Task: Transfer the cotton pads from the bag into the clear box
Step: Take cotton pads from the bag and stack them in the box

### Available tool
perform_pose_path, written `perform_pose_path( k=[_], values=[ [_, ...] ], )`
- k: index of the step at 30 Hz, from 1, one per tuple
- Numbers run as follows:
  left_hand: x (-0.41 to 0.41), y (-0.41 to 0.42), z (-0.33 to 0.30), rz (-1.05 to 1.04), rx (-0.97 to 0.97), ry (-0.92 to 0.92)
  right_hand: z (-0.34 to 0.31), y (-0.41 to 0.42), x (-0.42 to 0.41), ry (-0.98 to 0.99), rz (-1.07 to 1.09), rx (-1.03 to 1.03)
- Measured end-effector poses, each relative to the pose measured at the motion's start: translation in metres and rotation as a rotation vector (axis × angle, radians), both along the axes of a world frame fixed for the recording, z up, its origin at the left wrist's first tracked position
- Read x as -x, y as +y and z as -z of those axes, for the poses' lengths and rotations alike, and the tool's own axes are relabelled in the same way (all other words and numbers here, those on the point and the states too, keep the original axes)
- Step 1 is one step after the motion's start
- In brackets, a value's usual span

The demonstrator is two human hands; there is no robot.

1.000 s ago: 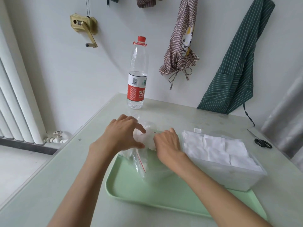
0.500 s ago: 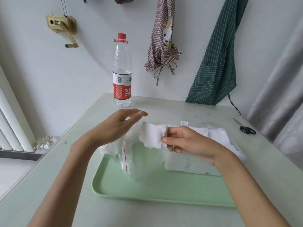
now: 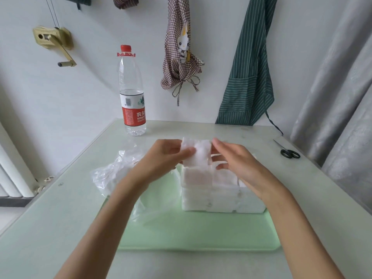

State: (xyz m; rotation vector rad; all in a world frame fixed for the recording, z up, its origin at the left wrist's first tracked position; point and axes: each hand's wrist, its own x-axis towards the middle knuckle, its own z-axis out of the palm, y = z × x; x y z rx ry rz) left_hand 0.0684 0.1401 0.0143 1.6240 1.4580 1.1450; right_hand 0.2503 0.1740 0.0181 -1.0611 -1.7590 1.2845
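the fingers [image 3: 186,153] of the left hand [image 3: 161,158] pinch a small stack of white cotton pads [image 3: 198,155], thumb across the near face and the other fingers behind it, so the stack stands upright in the air just above the clear box [image 3: 217,195]. the right hand [image 3: 239,164] is at the stack's right edge with its fingers loosely spread and slightly bent; the fingertips are at or just beside the pads, and i cannot tell whether they truly touch.

the clear box sits on the far right part of a pale green tray [image 3: 201,236], already filled with rows of white pads that rise to its rim. the right wrist lies over the box's right end.

the bag [image 3: 118,172], crumpled clear plastic, lies partly on the tray's far left corner and partly on the tabletop [image 3: 60,218] beside it, behind and under the left forearm. whether pads remain inside it cannot be told.

a water bottle [image 3: 131,93] with a red cap and red label stands upright near the tabletop's far left edge. black scissors [image 3: 288,152] lie near the far right edge. on the wall behind hang a checked apron [image 3: 181,47] and a green striped apron [image 3: 249,77].
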Motion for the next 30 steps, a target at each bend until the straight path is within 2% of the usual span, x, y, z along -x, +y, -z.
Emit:
perform_pose_path(
  k=[4, 8, 11, 15, 18, 20, 22, 27, 30],
  values=[
    [-0.030, 0.018, -0.009, -0.030, -0.067, 0.007, -0.005, 0.008, -0.013, 0.081, 0.180, -0.207],
    [-0.057, 0.035, -0.028, 0.064, -0.048, -0.024, -0.013, 0.015, -0.040, 0.190, 0.370, -0.385],
    [-0.070, 0.043, -0.045, 0.105, -0.029, -0.036, -0.015, 0.020, -0.054, 0.238, 0.461, -0.429],
    [-0.079, 0.057, -0.052, 0.108, 0.058, -0.045, -0.013, 0.030, -0.072, 0.296, 0.511, -0.350],
    [-0.087, 0.068, -0.046, 0.078, 0.168, 0.191, 0.003, 0.039, -0.079, 0.181, 0.554, -0.305],
    [-0.091, 0.072, -0.038, 0.083, 0.227, 0.354, 0.014, 0.044, -0.080, 0.033, 0.550, -0.271],
    [-0.094, 0.076, -0.025, 0.084, 0.256, 0.436, 0.021, 0.047, -0.082, -0.113, 0.537, -0.253],
    [-0.097, 0.080, 0.002, 0.001, 0.216, 0.599, 0.032, 0.051, -0.081, -0.311, 0.540, -0.314],
    [-0.099, 0.077, 0.006, -0.059, 0.057, 0.662, 0.034, 0.051, -0.081, -0.425, 0.542, -0.360]
  ],
)
